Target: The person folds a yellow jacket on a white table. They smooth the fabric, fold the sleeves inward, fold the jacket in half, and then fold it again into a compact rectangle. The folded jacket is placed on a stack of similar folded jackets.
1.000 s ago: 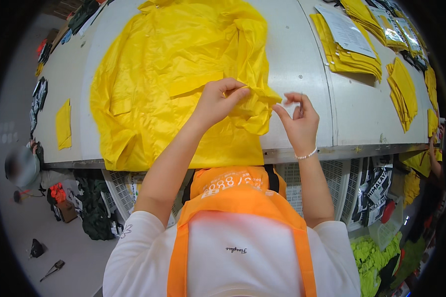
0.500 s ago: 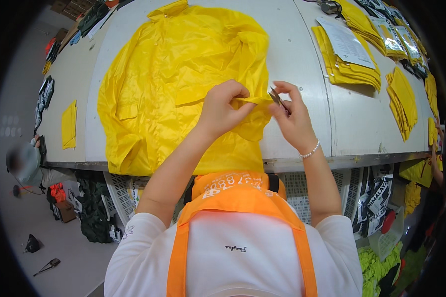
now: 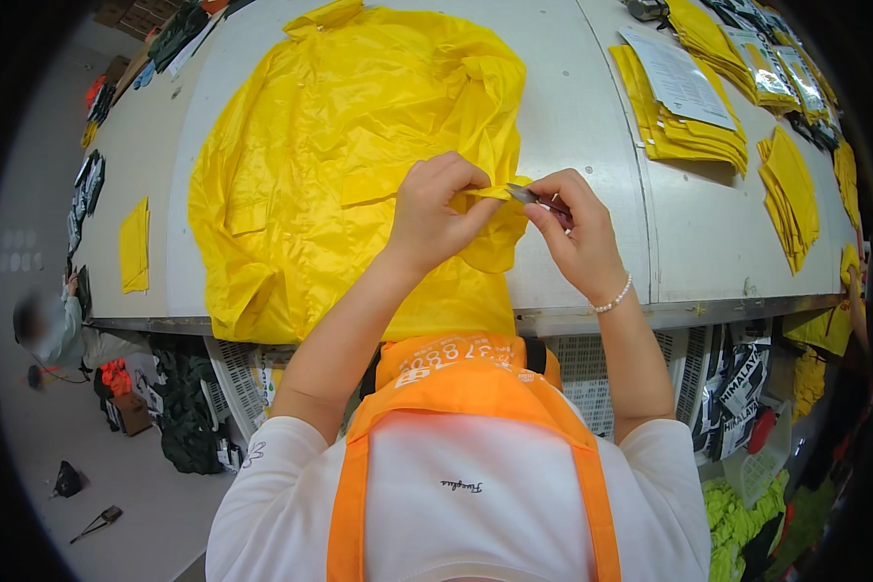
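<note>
A shiny yellow jacket (image 3: 306,165) lies spread on the pale table, its collar at the far side and its hem at the near edge. My left hand (image 3: 436,209) pinches the end of the jacket's right-hand sleeve, lifted a little off the table. In my right hand (image 3: 584,233) is a small pair of thread snips (image 3: 538,201), gripped between thumb and fingers. Their metal tips point left and meet the sleeve end just beside my left fingers. Whether a thread lies between the blades is too small to tell.
Folded yellow garments (image 3: 679,131) with a paper sheet (image 3: 684,82) on top are stacked at the right. Another folded yellow piece (image 3: 135,244) lies at the left. White crates (image 3: 584,388) stand under the table edge. Another person (image 3: 48,315) is at the far left.
My right hand has turned and brought the snips' tips left onto the sleeve end; the blades look closer together. My left hand keeps its pinch, almost unmoved.
</note>
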A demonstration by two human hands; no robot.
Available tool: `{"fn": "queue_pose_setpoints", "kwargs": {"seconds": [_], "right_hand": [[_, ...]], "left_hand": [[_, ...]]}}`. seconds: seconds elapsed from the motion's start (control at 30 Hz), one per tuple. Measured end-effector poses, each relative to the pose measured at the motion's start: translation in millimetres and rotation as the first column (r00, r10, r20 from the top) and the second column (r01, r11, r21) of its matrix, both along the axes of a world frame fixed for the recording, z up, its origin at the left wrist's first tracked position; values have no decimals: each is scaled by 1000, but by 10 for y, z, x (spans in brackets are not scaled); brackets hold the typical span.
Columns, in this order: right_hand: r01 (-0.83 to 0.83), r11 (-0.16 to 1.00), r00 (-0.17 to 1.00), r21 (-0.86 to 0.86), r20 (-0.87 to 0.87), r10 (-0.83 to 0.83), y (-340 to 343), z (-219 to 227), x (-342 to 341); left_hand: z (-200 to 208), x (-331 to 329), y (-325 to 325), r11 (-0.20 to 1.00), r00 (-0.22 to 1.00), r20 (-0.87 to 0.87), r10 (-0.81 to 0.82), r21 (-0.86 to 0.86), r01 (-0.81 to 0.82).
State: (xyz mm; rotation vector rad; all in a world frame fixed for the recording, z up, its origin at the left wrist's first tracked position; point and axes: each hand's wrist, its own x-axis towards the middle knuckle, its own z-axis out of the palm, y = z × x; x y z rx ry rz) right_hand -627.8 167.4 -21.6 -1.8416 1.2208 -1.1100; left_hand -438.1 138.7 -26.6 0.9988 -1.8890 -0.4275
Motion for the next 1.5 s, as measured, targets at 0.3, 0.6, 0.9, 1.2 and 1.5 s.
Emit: {"fn": "queue_pose_setpoints", "kwargs": {"seconds": [0.3,0.6,0.9,1.2,1.5], "right_hand": [[-51,996,998,73,51,47,2,66,-29],[-17,1000,994,-13,-110,15,0,78,-49],[66,995,996,-78,69,-61,-119,-105,80],[-71,964,964,256,265,0,-231,-146,-66],[-85,969,887,232,460,-32,-186,-36,-39]], "left_hand": [[-13,43,0,998,999,46,5,-69,-2],[29,20,37,990,989,145,29,-143,-8],[103,0,-62,980,994,-110,-6,196,27],[-12,278,-163,583,856,-511,-78,673,455],[64,187,-137,575,839,-543,37,698,426]]}}
